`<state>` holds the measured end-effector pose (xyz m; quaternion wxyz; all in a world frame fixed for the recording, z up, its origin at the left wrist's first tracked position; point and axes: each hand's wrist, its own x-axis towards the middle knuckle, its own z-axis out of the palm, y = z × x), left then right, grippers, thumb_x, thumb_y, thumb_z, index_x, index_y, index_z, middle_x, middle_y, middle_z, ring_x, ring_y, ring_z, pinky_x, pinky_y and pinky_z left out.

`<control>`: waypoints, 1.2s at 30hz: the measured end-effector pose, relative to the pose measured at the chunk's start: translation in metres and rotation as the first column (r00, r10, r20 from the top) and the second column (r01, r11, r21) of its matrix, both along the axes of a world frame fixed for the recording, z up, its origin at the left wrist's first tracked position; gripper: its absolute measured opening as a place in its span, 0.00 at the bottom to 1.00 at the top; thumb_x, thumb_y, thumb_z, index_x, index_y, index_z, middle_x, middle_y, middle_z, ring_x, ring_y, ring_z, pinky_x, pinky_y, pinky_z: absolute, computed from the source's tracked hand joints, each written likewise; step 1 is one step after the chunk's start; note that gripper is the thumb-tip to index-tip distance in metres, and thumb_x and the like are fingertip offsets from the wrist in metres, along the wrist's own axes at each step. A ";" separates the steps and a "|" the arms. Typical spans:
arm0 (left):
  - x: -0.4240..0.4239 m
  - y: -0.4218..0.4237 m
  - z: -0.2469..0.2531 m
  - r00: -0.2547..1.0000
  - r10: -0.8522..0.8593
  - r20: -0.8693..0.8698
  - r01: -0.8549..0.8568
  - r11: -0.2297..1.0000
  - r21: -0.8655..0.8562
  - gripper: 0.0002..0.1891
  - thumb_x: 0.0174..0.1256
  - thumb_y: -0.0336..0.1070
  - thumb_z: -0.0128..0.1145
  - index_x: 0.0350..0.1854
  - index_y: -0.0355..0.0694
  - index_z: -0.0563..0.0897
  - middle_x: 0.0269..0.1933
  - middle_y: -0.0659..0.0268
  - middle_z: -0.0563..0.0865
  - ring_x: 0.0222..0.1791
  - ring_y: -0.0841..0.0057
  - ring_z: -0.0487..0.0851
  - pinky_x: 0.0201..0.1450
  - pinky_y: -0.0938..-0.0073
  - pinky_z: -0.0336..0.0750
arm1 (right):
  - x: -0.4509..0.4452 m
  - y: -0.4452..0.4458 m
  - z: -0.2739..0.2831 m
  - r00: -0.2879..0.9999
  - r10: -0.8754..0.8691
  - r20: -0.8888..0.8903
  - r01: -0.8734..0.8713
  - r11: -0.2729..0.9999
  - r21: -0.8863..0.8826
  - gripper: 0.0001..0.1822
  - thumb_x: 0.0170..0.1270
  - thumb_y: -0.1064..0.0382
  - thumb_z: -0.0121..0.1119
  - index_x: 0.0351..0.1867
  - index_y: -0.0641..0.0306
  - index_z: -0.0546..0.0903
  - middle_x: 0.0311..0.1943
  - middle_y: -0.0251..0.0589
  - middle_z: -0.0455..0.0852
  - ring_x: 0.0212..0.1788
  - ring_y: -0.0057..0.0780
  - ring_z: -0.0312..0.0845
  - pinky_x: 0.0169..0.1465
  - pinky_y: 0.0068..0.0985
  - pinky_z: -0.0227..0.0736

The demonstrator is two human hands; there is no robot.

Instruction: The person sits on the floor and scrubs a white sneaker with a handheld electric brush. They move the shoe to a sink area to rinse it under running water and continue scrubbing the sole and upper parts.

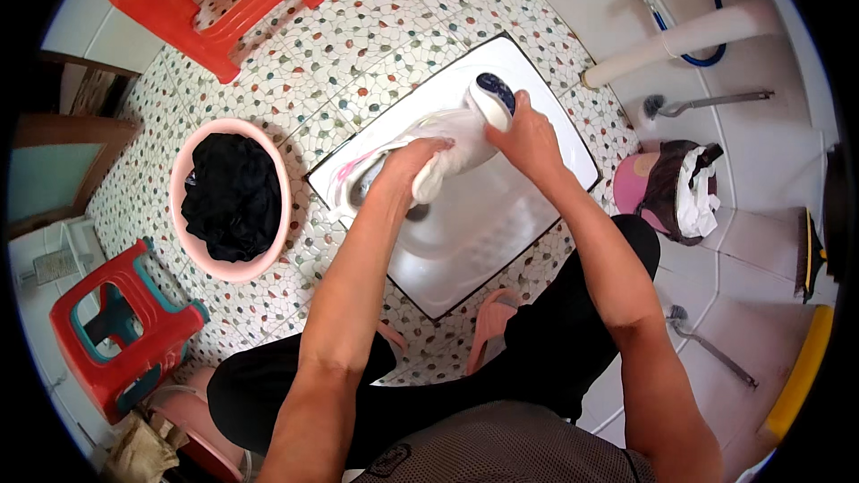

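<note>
My left hand (417, 157) holds a wet-looking white cloth item (463, 137) over the squat toilet. Its fabric bunches under my fingers, and a part with a pink mark hangs toward the far left end of the pan. In my right hand (533, 141) is a white and dark blue object (495, 90), apparently a hand scrubbing brush, against the right end of the cloth. The white ceramic squat toilet (463, 261) lies set in the floor beneath both hands. My fingers hide part of the cloth and most of the brush's underside.
Left of the toilet stands a pink basin (285, 215) with black clothing (231, 198). Red plastic stools (221, 27) (158, 322) stand on the pebble-patterned floor. At right are a pink waste bin (627, 184), a toilet brush (698, 104) and a white pipe (684, 40).
</note>
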<state>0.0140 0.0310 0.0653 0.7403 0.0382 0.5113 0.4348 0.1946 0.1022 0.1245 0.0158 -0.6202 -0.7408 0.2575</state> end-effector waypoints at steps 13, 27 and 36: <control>0.003 0.003 0.008 0.996 -0.075 -0.052 0.074 0.997 -0.020 0.16 0.64 0.34 0.64 0.49 0.27 0.81 0.37 0.60 0.88 0.31 0.74 0.87 0.34 0.80 0.81 | 0.007 0.005 -0.002 1.000 0.017 -0.022 -0.015 0.998 0.057 0.36 0.57 0.52 0.69 0.57 0.79 0.69 0.31 0.61 0.86 0.38 0.58 0.85 0.43 0.43 0.80; -0.019 0.017 -0.018 0.998 -0.055 0.042 0.054 0.998 0.023 0.19 0.64 0.32 0.63 0.54 0.28 0.80 0.43 0.55 0.88 0.39 0.69 0.89 0.43 0.74 0.84 | 0.005 0.005 -0.003 0.997 0.065 -0.034 -0.057 0.980 0.193 0.32 0.57 0.52 0.68 0.52 0.76 0.70 0.32 0.65 0.85 0.39 0.59 0.85 0.44 0.44 0.79; 0.002 0.008 0.006 0.998 0.011 0.057 -0.013 0.999 0.041 0.16 0.62 0.33 0.64 0.49 0.31 0.83 0.40 0.61 0.89 0.37 0.72 0.88 0.40 0.76 0.82 | 0.008 0.011 -0.008 0.999 0.027 -0.034 -0.020 0.985 0.171 0.30 0.57 0.53 0.69 0.51 0.74 0.70 0.34 0.60 0.85 0.39 0.57 0.84 0.44 0.45 0.79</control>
